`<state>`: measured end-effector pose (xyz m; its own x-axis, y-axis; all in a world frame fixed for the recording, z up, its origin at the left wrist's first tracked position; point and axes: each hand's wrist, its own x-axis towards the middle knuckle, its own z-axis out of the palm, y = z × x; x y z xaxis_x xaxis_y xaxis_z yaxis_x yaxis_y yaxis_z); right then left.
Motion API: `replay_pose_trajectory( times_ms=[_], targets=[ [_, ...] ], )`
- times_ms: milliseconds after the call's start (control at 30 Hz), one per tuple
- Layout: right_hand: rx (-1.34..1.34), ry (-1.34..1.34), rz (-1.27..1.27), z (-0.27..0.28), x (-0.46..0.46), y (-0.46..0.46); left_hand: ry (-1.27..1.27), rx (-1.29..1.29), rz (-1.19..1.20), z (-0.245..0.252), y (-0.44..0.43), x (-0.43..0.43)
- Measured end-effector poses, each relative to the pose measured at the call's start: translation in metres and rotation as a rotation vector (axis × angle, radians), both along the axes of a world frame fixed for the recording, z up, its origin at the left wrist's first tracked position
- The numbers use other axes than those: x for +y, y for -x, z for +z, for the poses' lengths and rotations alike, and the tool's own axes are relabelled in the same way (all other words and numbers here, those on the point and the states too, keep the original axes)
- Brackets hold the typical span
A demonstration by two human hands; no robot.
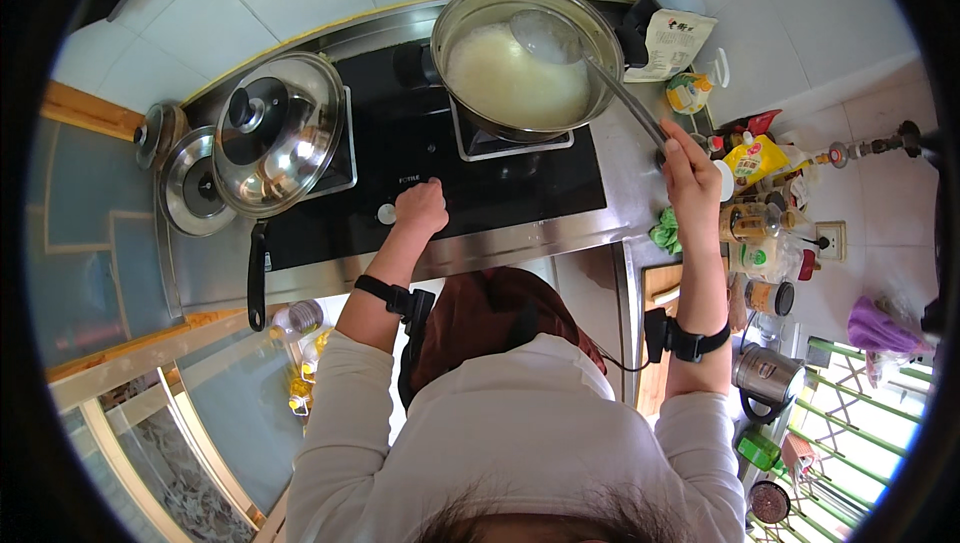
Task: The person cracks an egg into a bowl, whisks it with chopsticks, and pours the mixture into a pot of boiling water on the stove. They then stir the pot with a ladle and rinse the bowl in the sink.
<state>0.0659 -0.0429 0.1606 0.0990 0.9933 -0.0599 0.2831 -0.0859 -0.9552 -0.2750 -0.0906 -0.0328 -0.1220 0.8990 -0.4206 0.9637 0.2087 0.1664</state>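
My right hand (690, 175) is closed around the long handle of a metal ladle (626, 99). The ladle's broad round head lies at the surface of cloudy, pale liquid (517, 85) in a stainless-steel pot (529, 129). That pot sits over the right burner of a black glass gas cooktop (525, 190). At the cooktop's front, my left hand (422, 207) grips the right control knob, which it mostly hides. The left control knob (386, 214) shows just beside this hand. Whether a flame burns under the pot cannot be seen.
On the left burner stands a black-handled pan (257, 273) under a domed metal lid (277, 134). More lids (199, 183) lean at the far left. Bottles and a yellow pouch (756, 160) crowd the right counter, near a green cloth (665, 231), cutting board (660, 280) and electric kettle (769, 378).
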Motion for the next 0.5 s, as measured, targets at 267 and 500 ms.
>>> replay_pose_trajectory(
  times_ms=[267,500],
  targets=[
    [0.734,0.259,-0.042,0.026,-0.017,0.003,0.094,0.008,-0.042,0.02,0.001,0.009],
    [0.542,0.151,-0.096,0.011,-0.006,0.028,-0.046,-0.168,0.021,0.074,0.014,0.012]
  ],
)
